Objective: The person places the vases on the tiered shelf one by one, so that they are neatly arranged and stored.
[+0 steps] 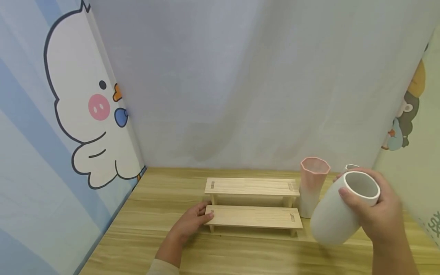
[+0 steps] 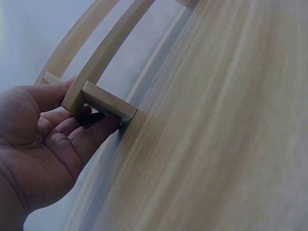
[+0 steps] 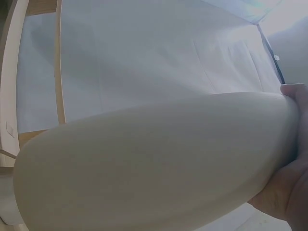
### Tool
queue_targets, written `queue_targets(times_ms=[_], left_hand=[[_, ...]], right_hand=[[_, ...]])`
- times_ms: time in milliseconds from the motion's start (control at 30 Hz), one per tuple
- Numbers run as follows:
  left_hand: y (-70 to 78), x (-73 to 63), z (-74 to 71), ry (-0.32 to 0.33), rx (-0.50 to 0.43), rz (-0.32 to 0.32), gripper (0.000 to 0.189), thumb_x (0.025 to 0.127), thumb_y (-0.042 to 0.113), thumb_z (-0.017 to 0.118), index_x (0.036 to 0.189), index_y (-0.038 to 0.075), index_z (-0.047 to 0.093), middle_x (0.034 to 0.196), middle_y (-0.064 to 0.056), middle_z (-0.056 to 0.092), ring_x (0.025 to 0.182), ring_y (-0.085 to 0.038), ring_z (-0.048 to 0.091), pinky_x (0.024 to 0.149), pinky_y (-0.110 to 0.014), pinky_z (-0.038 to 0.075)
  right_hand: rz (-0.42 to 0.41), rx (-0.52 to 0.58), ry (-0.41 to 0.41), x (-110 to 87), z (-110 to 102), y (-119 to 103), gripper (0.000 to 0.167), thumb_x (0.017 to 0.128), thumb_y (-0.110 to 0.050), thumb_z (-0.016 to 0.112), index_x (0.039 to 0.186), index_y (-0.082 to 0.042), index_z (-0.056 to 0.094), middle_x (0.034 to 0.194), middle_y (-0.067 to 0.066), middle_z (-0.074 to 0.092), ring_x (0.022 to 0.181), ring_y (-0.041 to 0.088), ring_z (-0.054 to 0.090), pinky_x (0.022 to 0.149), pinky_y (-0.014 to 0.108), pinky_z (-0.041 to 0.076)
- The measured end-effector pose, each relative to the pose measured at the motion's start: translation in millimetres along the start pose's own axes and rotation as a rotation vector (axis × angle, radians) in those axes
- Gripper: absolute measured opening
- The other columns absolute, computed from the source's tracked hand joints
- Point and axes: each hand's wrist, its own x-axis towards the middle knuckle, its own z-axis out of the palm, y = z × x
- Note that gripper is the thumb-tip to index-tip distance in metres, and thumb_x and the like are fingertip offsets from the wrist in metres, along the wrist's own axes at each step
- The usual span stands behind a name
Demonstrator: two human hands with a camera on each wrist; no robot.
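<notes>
A white vase (image 1: 335, 217) is held off the table in my right hand (image 1: 385, 215), tilted with its open mouth toward the upper right. The thumb lies near its rim; the other fingers are mostly hidden behind it. In the right wrist view the vase's smooth side (image 3: 154, 163) fills much of the picture. My left hand (image 1: 190, 223) grips the left end of a light wooden two-step stand (image 1: 254, 216) at its lower step. The left wrist view shows the thumb by the plank and the fingers beneath, at the leg (image 2: 108, 100).
A pink-and-white vase (image 1: 311, 191) with an angular rim stands at the stand's right end. Behind my right hand the rim of another vessel (image 1: 351, 167) shows, mostly hidden. Curtains (image 1: 240, 84) close in the wood-grain table (image 1: 144, 229) at the back and sides.
</notes>
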Motion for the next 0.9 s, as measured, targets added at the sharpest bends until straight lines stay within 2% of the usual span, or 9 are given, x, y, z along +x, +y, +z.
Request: queue_targets(times_ms=[200, 333, 567, 800, 900], left_hand=[[0.8, -0.7, 0.4, 0.005, 0.007, -0.001, 0.072, 0.098, 0.034, 0.061, 0.154, 0.003, 0.028, 0.151, -0.021, 0.041, 0.139, -0.037, 0.041, 0.114, -0.056, 0.029], [0.4, -0.6, 0.3, 0.008, 0.006, -0.001, 0.072, 0.098, 0.034, 0.061, 0.154, 0.004, 0.028, 0.152, -0.021, 0.041, 0.14, -0.038, 0.038, 0.115, -0.057, 0.028], [0.3, -0.4, 0.8, 0.005, -0.003, 0.001, 0.071, 0.098, 0.033, 0.061, 0.154, 0.004, 0.028, 0.152, -0.021, 0.04, 0.139, -0.036, 0.04, 0.114, -0.056, 0.029], [0.3, -0.1, 0.9, 0.002, -0.008, -0.001, 0.072, 0.098, 0.034, 0.061, 0.154, 0.004, 0.027, 0.152, -0.019, 0.042, 0.138, -0.035, 0.043, 0.115, -0.055, 0.029], [-0.8, 0.7, 0.8, -0.007, -0.01, 0.007, 0.072, 0.098, 0.034, 0.061, 0.154, 0.004, 0.027, 0.151, -0.019, 0.042, 0.138, -0.036, 0.042, 0.115, -0.055, 0.029]], right_hand=[[-0.049, -0.003, -0.059, -3.7, 3.4, -1.8, 0.048, 0.075, 0.013, 0.07, 0.121, 0.002, 0.061, 0.09, -0.003, 0.074, 0.087, 0.01, 0.065, 0.076, 0.013, 0.049], [-0.049, 0.01, -0.088, -6.7, 5.7, -1.9, 0.049, 0.076, 0.013, 0.07, 0.122, 0.002, 0.06, 0.092, -0.003, 0.074, 0.09, 0.01, 0.064, 0.076, 0.014, 0.05], [-0.019, -0.154, -0.081, -12.4, 12.5, -2.3, 0.047, 0.077, 0.006, 0.073, 0.122, -0.003, 0.062, 0.095, -0.009, 0.07, 0.085, 0.008, 0.062, 0.068, 0.016, 0.052], [-0.086, -0.164, -0.159, -15.3, 19.1, -0.9, 0.046, 0.077, 0.007, 0.072, 0.121, 0.0, 0.06, 0.099, -0.007, 0.07, 0.086, 0.009, 0.062, 0.072, 0.017, 0.05], [-0.085, -0.179, -0.171, -17.7, 22.0, 0.1, 0.047, 0.077, 0.006, 0.073, 0.122, -0.002, 0.06, 0.099, -0.006, 0.068, 0.087, 0.009, 0.061, 0.071, 0.018, 0.051]])
